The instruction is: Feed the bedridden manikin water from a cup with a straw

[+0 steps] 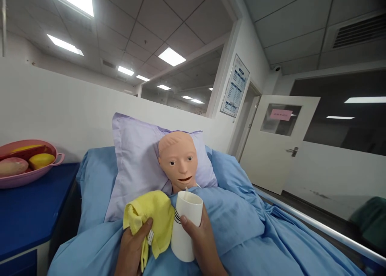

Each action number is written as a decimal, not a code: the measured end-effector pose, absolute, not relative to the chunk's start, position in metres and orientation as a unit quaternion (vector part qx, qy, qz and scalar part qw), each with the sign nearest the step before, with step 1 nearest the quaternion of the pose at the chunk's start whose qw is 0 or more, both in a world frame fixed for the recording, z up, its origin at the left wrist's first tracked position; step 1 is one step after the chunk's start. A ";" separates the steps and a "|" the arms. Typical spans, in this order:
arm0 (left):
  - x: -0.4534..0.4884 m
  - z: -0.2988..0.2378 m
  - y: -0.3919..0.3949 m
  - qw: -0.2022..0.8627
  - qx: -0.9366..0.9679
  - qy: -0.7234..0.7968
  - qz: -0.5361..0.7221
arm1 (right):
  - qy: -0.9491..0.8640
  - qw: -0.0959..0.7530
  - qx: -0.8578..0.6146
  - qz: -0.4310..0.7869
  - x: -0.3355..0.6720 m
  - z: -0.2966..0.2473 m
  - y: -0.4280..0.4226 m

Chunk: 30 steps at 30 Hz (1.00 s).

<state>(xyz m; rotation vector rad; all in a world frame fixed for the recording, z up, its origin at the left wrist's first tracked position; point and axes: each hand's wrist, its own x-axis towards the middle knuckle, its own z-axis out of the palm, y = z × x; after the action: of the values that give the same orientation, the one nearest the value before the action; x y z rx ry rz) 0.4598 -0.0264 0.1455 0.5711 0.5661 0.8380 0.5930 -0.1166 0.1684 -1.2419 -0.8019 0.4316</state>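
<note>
My left hand (135,237) is closed on a yellow towel (158,219), the thumb pressed over its front near a small white label. In my right hand (200,233) is a white cup (185,244) with dark curved lines on its side. The cup leans a little, and its open rim faces up and toward the far side; what it contains is hidden. Just beyond the cup's rim lies a mannequin head (177,157) with its mouth slightly open. Towel and cup are side by side above the blue quilt (238,215).
The mannequin rests on a lilac pillow (135,155). At left, a pink basket (45,173) of fruit stands on a blue-topped cabinet (30,211). A metal bed rail (319,223) runs along the right. Further back are a white wall (75,107) and an open door (271,147).
</note>
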 end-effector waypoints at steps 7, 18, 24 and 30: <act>0.457 0.148 -0.029 0.842 0.267 0.244 0.401 | -0.353 0.733 -0.541 0.212 0.594 0.171 -0.115; 0.459 0.141 -0.026 0.845 0.270 0.227 0.403 | -0.350 0.729 -0.550 0.207 0.595 0.171 -0.117; 0.458 0.139 -0.026 0.831 0.262 0.255 0.419 | -0.355 0.727 -0.549 0.209 0.595 0.169 -0.116; 0.459 0.136 -0.026 0.823 0.275 0.259 0.424 | -0.359 0.721 -0.558 0.198 0.595 0.169 -0.117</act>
<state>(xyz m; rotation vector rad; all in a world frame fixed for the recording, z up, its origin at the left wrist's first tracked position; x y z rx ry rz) 0.4593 -0.0257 0.1359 0.5847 0.5519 0.9029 0.5951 -0.1166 0.1689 -1.2322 -0.7938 0.4384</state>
